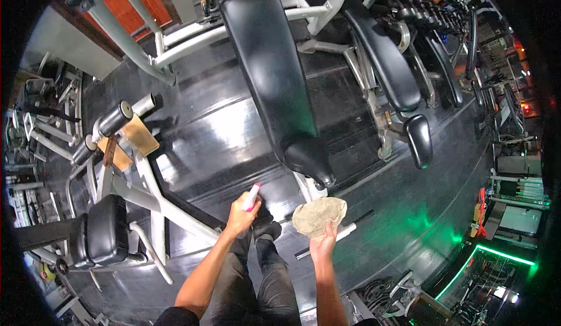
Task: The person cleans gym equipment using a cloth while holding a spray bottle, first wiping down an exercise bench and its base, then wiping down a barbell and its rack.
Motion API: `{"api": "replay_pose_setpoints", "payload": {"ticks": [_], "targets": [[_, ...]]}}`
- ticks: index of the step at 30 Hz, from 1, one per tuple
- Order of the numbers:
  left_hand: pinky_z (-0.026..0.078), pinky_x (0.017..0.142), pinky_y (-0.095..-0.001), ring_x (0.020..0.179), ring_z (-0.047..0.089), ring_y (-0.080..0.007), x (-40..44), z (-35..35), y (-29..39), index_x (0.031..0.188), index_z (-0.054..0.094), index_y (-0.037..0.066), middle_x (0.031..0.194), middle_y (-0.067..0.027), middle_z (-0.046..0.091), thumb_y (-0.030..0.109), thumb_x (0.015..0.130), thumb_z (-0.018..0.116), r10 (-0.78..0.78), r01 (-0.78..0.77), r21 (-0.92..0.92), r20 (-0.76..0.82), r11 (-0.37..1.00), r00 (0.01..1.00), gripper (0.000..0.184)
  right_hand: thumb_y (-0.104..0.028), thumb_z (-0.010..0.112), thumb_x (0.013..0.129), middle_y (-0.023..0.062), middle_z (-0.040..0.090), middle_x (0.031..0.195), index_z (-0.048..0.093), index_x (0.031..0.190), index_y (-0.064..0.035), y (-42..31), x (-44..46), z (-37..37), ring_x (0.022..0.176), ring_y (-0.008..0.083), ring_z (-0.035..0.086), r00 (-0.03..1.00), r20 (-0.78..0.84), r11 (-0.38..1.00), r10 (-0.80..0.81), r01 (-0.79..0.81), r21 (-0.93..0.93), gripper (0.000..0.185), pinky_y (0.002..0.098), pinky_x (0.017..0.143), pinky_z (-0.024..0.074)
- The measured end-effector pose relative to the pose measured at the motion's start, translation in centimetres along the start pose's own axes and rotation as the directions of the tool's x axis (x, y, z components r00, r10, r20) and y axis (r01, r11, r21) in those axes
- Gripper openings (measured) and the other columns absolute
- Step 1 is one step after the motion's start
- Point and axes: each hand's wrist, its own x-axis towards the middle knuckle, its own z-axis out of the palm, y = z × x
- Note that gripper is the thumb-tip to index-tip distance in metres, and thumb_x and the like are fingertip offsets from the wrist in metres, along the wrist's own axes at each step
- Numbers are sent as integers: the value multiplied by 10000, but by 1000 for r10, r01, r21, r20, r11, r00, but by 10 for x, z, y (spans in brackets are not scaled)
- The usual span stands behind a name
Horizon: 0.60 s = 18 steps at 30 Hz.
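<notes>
- Standing on the dark floor (403, 186) just off the near end of a black bench pad (269, 51), going by the head view, with both hands occupied.
- Left hand (239, 216) is gripping a pink-and-white bottle (251, 198), fingers curled round it, out to the left of the pad's near end. Can't tell if anything is coming out.
- Right hand (323, 245) is pinching a beige cloth (318, 215) by its lower edge, thumb on top, the rest fanning out. It's showing past the pad's near tip, slightly right, in front of the white frame.
- Progress-wise, both items are already in hand, so I'd call the picking-up part done. Neither one is resting on the pad right now, so contact is looking like the part that's left.
- Pad's top is shining, and its right edge is glowing green near the narrow end. Wet or just reflecting? Can't tell, so I'm not calling any stretch finished.
- A second black pad (383, 57) is sitting off to the right, and neither hand is touching it.
</notes>
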Motion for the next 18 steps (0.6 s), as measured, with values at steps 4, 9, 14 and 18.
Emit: {"api": "replay_pose_setpoints", "payload": {"ticks": [4,9,14,18], "targets": [[478,580,-279,612,567,-120,23,16,-23,967,591,30,748,-49,604,73,823,644,91,-88,49,-69,995,993,159,-184,459,955,103,392,1394,271,1416,-105,13,28,-25,1258,265,411,1000,-2,1000,-20,20,1,504,439,1048,334],[491,716,-353,780,653,-294,42,32,-42,904,607,21,808,-171,652,130,807,626,33,-10,138,-164,990,986,147,-159,438,961,103,375,1399,258,1418,-118,9,35,-40,1268,270,398,999,-49,999,5,-7,-32,493,444,1055,327],[492,719,-380,793,652,-334,44,37,-29,904,616,41,799,-194,646,135,801,610,24,20,224,-191,974,981,140,-183,439,968,95,376,1393,275,1404,-123,12,33,-66,1269,261,392,992,-110,996,59,-66,-55,470,449,1050,337],[491,714,-346,746,641,-259,47,41,-34,909,611,33,794,-147,650,122,791,613,30,13,256,-164,967,986,148,-199,474,958,82,400,1374,287,1397,-120,20,34,-72,1257,251,406,989,-139,996,46,-56,-72,483,443,1047,344]]}}
